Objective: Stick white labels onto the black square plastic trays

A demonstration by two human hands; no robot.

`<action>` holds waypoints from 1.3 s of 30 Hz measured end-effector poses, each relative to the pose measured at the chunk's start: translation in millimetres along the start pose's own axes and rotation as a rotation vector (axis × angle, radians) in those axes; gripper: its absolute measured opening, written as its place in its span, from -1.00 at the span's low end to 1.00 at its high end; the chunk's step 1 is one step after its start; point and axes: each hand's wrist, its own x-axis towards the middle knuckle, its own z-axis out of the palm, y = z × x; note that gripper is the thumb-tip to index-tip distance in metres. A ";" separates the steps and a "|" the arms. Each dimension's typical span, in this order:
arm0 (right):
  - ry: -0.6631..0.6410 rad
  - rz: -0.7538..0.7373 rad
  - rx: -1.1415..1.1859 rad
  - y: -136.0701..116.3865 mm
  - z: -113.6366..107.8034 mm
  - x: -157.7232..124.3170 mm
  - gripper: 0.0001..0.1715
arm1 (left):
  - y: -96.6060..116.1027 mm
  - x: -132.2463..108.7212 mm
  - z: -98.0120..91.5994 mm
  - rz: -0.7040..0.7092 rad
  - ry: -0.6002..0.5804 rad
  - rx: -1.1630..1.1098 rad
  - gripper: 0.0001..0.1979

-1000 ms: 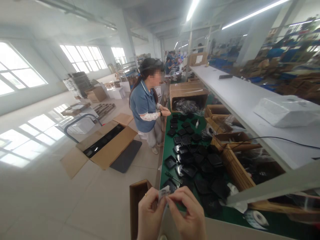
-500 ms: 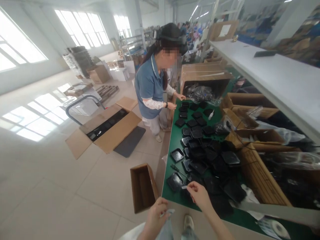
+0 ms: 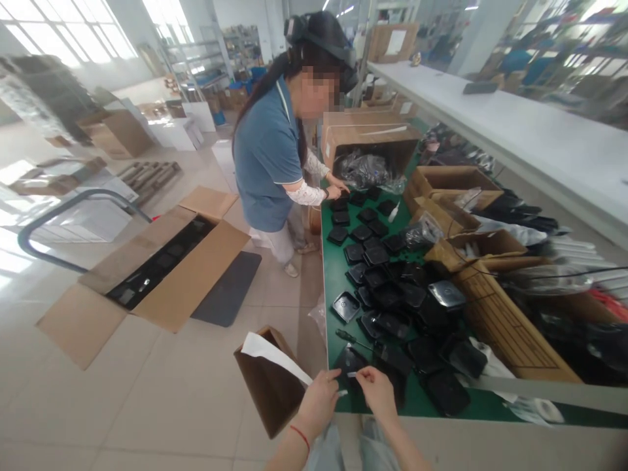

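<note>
My right hand (image 3: 377,391) pinches a small white label (image 3: 351,375) at the near edge of the green table (image 3: 330,261). Under that label lies a square black plastic tray (image 3: 349,357). To its left is my left hand (image 3: 318,400), fingers closed on a small white strip (image 3: 342,393). A long white paper strip (image 3: 275,354) reaches from over the open carton (image 3: 262,402) up to my left hand; whether the two white pieces are joined, I cannot tell. Just beyond the hands, a screwdriver (image 3: 346,335) with a dark handle lies by another black tray (image 3: 345,307).
Many black trays (image 3: 377,275) crowd the table, with a white bottle (image 3: 394,212) behind. Cardboard boxes (image 3: 510,320) line the right side under a white shelf (image 3: 490,111). A co-worker (image 3: 272,150) stands at the far left edge. A large open carton (image 3: 191,281) sits on a trolley.
Both hands have come closer together over the nearest tray, the left one moving up to the table edge. A white paper strip now shows across the floor carton. The view has shifted right.
</note>
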 end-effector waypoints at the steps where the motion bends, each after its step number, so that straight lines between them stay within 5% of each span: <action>1: -0.014 0.008 -0.013 0.6 3.4 0.7 -0.75 | -0.2 -1.7 4.4 -0.016 0.002 -0.015 -0.68; 8: -0.080 0.001 -0.099 -4.8 16.6 6.2 -0.80 | -0.7 -21.3 37.8 -0.130 0.077 -0.128 -0.73; 22: -0.167 0.005 -0.226 -9.1 6.0 18.5 -0.78 | 4.8 -13.4 42.1 -0.192 0.091 -0.247 -0.81; 30: -0.164 -0.045 -0.552 -30.6 5.3 18.7 -0.75 | 3.3 -12.5 49.8 -0.186 0.144 -0.301 -0.80; 39: -0.187 -0.163 -0.778 -39.3 6.6 24.6 -0.45 | -1.5 -7.5 59.8 -0.217 0.218 -0.368 -0.77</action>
